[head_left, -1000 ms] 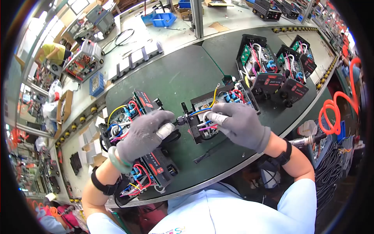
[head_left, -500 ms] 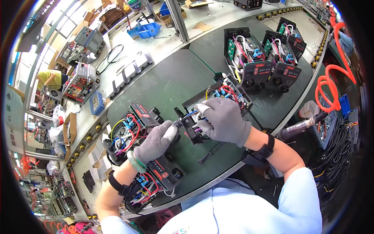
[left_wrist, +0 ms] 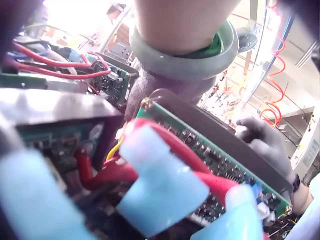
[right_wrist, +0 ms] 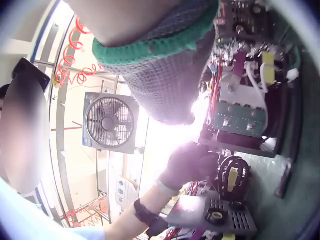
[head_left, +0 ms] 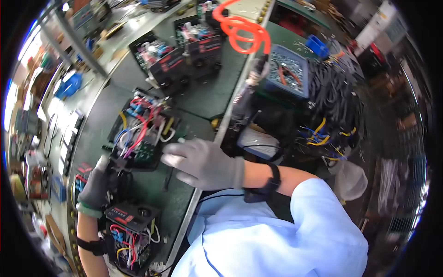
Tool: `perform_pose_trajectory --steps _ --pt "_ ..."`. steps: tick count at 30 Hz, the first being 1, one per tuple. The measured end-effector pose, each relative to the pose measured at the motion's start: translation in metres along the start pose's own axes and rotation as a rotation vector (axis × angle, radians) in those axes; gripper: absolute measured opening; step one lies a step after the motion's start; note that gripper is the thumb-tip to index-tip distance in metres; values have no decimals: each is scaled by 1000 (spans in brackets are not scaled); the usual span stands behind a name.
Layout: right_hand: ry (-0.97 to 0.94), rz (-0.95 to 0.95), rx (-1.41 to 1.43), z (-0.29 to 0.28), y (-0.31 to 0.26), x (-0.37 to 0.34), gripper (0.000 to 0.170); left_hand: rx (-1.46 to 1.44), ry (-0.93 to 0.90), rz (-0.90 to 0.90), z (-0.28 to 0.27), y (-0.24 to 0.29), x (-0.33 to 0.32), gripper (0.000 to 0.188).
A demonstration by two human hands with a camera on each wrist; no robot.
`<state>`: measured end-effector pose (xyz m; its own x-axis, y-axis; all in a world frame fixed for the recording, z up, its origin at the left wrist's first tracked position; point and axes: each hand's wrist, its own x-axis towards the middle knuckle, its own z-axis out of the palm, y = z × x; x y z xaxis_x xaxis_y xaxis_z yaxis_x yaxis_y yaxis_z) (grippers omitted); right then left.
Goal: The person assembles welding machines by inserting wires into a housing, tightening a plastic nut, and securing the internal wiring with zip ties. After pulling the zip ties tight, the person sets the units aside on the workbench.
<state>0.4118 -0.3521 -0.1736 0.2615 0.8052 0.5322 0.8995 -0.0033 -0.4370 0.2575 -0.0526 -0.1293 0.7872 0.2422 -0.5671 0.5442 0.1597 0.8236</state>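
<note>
An uncased electrical unit (head_left: 140,131) with red, white and blue wiring lies on the green worktop. At its near-left end my gloved left hand (head_left: 97,187) grips a black cable (right_wrist: 234,172) by the end plate, thumb upward; the fingertips are largely hidden. My gloved right hand (head_left: 200,164) is to the right of the unit, its fingers loosely bent, holding nothing visible. A black strip (head_left: 167,179) lies on the worktop by that hand. The left wrist view shows red wires with blue sleeves close up and a green circuit board (left_wrist: 200,150) before the left glove.
Near my left forearm stands another unit with a black front panel (head_left: 134,214). More panelled units (head_left: 173,67) stand farther back. Past the worktop's right edge are a power screwdriver (head_left: 244,94) on an orange coiled hose (head_left: 240,34), a blue screw bin (head_left: 302,92) with pliers, and bundled black cables (head_left: 334,83).
The head view has swung right, bringing the screw bin and cable bundle into sight. My right hand has let go of the wires and drawn back from the unit. My left hand stays at the end plate.
</note>
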Motion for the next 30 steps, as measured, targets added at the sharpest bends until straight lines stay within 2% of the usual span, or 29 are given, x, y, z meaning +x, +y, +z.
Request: perform_pose_trajectory --steps 3,5,6,7,9,10,11,13,14,16,17,18,19,20,21,22,24,26,28,29,30 --pt "-127 253 -41 -28 7 -93 41 126 11 98 0 -2 4 31" --pt "-128 542 -58 -50 13 -139 30 163 45 129 5 -1 4 28" --pt "-85 634 -54 -60 21 -157 25 188 146 119 13 3 2 25" --pt "-29 685 -19 -70 31 -169 22 196 147 116 7 -4 10 25" --pt "16 786 -76 -89 50 -178 18 647 334 485 -13 -28 31 19" --pt "69 756 -189 -98 60 -176 17 973 474 487 1 -13 20 13" --pt "102 701 -275 -107 68 -167 15 973 487 486 13 -4 15 13" --pt "189 619 -243 -121 79 -143 16 1626 716 563 29 5 9 14" --pt "182 611 -237 -127 81 -130 16 1631 701 612 30 8 9 15" --pt "63 487 -359 -126 81 -108 13 1557 662 554 38 12 11 14" --pt "-134 469 -452 -120 89 -108 16 1486 639 501 39 15 9 13" --pt "-297 495 -387 -114 93 -109 18 1515 653 562 38 13 10 12" --pt "-435 460 -374 -98 113 -125 20 1552 689 607 34 9 14 12" --pt "-513 469 -348 -84 125 -137 21 1601 659 539 30 12 12 13" --pt "-720 591 -527 -63 149 -156 21 1589 578 413 29 18 4 24" --pt "-888 706 -664 -50 159 -164 21 1597 575 378 35 27 -5 26" --pt "-983 680 -806 -32 174 -184 19 1595 602 329 42 35 -30 28" --pt "-1011 671 -866 -25 178 -192 17 1534 675 539 52 37 -61 35" --pt "-1012 590 -843 -20 186 -200 17 1338 592 812 69 30 -104 36" --pt "-1005 571 -850 -18 183 -200 17 1183 403 692 85 36 -132 36" --pt "-1025 575 -943 -18 179 -196 16 1047 278 745 97 27 -152 36"
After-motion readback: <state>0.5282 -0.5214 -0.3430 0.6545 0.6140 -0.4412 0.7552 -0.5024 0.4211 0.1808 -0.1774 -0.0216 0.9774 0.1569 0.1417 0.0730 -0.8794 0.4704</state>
